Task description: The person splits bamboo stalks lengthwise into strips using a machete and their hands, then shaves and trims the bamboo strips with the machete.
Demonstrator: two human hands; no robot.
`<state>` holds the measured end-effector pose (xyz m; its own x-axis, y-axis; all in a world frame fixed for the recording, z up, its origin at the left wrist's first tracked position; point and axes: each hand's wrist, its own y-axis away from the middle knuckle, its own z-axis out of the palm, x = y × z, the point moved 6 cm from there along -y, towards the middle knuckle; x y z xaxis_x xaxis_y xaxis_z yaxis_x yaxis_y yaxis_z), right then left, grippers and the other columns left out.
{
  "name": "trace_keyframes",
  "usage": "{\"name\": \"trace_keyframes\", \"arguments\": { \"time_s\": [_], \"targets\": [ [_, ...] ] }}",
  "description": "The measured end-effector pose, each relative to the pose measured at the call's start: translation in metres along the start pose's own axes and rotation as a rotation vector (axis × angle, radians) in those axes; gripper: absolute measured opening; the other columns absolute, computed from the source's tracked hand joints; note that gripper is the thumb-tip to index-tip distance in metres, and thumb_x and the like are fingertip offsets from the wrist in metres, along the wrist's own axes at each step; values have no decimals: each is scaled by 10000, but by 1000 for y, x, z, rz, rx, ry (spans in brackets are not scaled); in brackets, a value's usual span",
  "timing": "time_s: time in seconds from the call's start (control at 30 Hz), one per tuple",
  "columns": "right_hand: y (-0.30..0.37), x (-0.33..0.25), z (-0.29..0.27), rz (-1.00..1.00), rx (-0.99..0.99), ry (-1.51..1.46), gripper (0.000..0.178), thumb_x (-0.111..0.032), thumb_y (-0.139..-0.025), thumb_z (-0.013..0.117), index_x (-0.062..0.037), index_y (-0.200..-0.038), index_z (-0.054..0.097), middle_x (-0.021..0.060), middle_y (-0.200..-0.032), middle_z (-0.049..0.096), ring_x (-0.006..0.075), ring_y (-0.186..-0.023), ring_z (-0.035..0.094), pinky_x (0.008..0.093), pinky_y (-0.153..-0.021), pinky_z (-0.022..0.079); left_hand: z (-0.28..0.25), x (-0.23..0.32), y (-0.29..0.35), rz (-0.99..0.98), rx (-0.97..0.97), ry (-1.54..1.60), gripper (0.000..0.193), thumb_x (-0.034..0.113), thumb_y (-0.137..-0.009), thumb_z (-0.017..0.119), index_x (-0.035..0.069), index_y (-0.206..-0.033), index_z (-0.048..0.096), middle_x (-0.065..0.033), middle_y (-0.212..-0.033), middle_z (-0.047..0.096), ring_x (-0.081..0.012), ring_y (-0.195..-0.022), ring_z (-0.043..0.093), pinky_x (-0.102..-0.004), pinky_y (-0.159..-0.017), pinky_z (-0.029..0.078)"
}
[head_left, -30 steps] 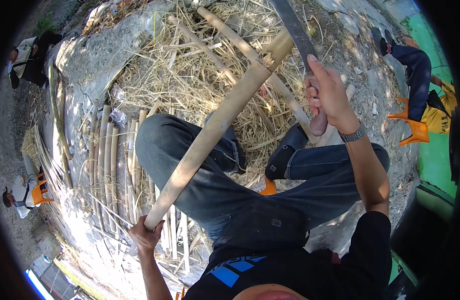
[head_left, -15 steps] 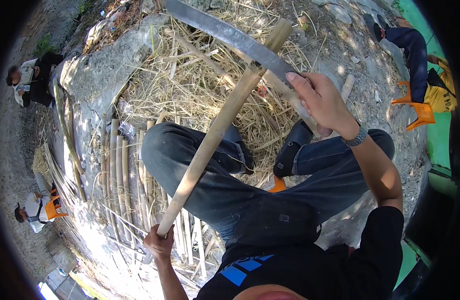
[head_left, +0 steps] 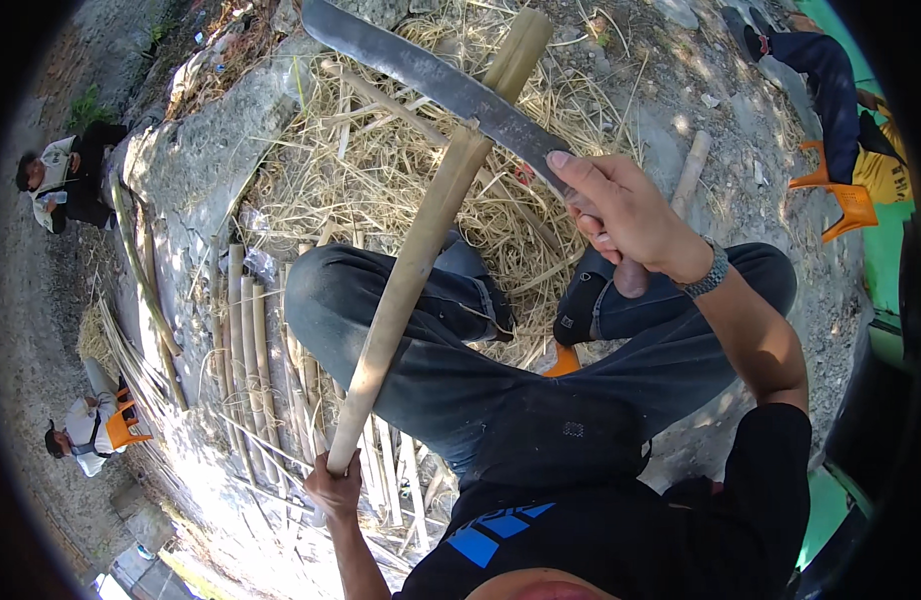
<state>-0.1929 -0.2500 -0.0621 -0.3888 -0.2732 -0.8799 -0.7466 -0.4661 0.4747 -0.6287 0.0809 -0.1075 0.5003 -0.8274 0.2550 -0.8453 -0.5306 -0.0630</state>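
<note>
Right hand [head_left: 621, 215]: clamped on the handle of a machete [head_left: 431, 75], blade crossing the pole.
Left hand [head_left: 333, 487]: gripped round the low end of the pole [head_left: 411, 270].
Doing it well: hold the pole steady, blade angled away from the knees, light strokes.
Pole: long, pale tan, smooth, slanting up across the lap.
Around: straw [head_left: 381, 170], split canes [head_left: 246, 340] on the ground.

Blade swung down across the pole

Your right hand [head_left: 626, 215] has brought the machete [head_left: 436, 80] from pointing up and away to lying flat across the bamboo pole [head_left: 421, 250], its edge now meeting the pole near the upper end.
</note>
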Motion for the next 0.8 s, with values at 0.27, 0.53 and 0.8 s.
{"name": "trace_keyframes", "arguments": {
  "time_s": [0.27, 0.53, 0.8],
  "targets": [
    [4, -9, 2, 12, -17, -13, 553, -494, -1049, 549, -24, -758, 566, -34, -542, 456, 51, -380, 422, 238, -335, 369, 1, 1, 7, 49, 39, 10, 429, 307, -692, 950, 29, -837, 657, -139, -531, 586, -355, -442, 598, -440, -454, 474],
    [14, -17, -7, 96, -99, -95, 559, -508, -1039, 551, 2, -812, 584, -26, -545, 450, 32, -377, 405, 224, -336, 368, 4, 15, 0, 54, 37, 2, 410, 323, -732, 933, 70, -799, 617, -132, -537, 587, -357, -453, 600, -451, -446, 460],
    [5, -30, -10, 196, -190, -204, 539, -562, -1025, 539, -48, -862, 551, -50, -538, 410, 32, -375, 370, 222, -340, 344, 25, 9, -20, 45, 11, 52, 440, 356, -734, 929, 51, -861, 639, -144, -575, 614, -356, -496, 634, -444, -474, 491]
  ]
}}
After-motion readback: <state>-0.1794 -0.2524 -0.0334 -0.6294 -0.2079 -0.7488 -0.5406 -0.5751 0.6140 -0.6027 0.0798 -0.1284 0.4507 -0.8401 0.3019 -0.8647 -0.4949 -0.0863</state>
